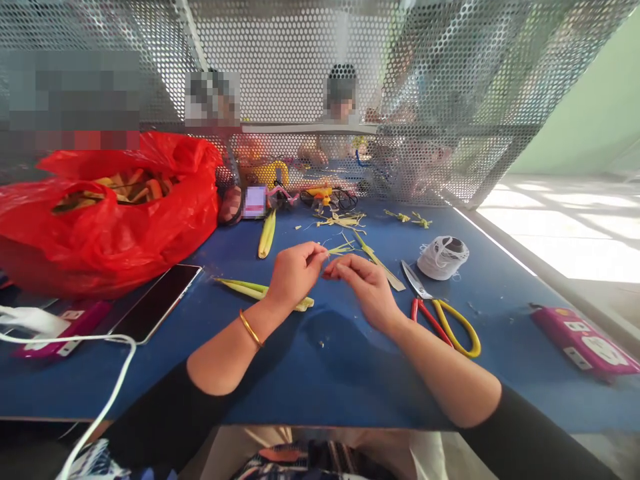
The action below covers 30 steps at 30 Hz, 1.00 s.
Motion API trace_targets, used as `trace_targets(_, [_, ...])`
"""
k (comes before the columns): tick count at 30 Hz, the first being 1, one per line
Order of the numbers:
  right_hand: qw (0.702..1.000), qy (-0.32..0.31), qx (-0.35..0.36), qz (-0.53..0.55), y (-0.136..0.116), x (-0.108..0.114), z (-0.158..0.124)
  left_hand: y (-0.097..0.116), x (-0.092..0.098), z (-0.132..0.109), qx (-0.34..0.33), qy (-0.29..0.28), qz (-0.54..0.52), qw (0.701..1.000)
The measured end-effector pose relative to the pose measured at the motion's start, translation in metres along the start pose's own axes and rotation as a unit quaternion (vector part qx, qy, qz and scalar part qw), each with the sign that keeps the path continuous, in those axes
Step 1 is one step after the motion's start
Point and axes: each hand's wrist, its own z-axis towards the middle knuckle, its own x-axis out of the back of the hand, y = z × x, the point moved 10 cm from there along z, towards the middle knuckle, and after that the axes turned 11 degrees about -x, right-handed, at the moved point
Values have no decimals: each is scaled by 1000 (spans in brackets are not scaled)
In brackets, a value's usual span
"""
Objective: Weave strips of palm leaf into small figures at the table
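Note:
My left hand [299, 270], with a gold bangle on its wrist, is closed in a pinch above the middle of the table. Close beside it, my right hand [364, 285] also has its fingertips pinched together. Whatever lies between the fingers is too fine to make out. Thin pale thread and narrow green leaf strips [343, 249] show just beyond the fingertips. A longer strip of husk [380, 262] lies past my right hand. Under my left wrist rests a yellow-green corn husk [245, 287], partly hidden. Another folded husk [267, 235] lies farther back.
Right of my hands are scissors [425, 300] with red and yellow handles, a white thread spool [443, 257] and a purple packet [583, 341]. A red plastic bag [165, 227] of husks, a phone [157, 303] and a white cable [127, 360] occupy the left. A perforated metal screen [290, 60] borders the back; people sit beyond.

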Motion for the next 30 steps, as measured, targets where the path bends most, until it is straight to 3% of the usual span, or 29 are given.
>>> trace_targets(3, [991,0,67,-113,-20,-1,-5,11,-15,-1,-56,-93,55,993])
trace_targets(6, [998,-21,-14,-58,-11,13,5,24,-35,-8,-103,-208,21,972])
trace_targets(8, [995,-30,-90,39,2,24,12,28,-39,-11,-88,-239,-62,965])
trace_targets(11, [968,-39,-170,178,19,28,18,23,-37,-10,-8,-222,-190,956])
trace_targets(14, [934,-64,-224,270,34,15,17,13,-34,-9,53,-163,-262,950])
trace_targets(16, [923,-55,-226,308,40,9,16,5,-28,-7,77,-102,-272,954])
trace_targets(19, [927,-21,-192,321,42,8,14,-8,-18,-6,98,-17,-222,970])
trace_targets(24, [972,15,-116,202,30,6,6,-10,-6,-4,61,21,-94,993])
trace_targets(27, [999,19,-19,38,6,5,2,-1,-7,-3,10,-10,-22,1000])
trace_targets(30, [998,15,34,-51,-10,9,2,12,-15,-4,-52,-64,35,996])
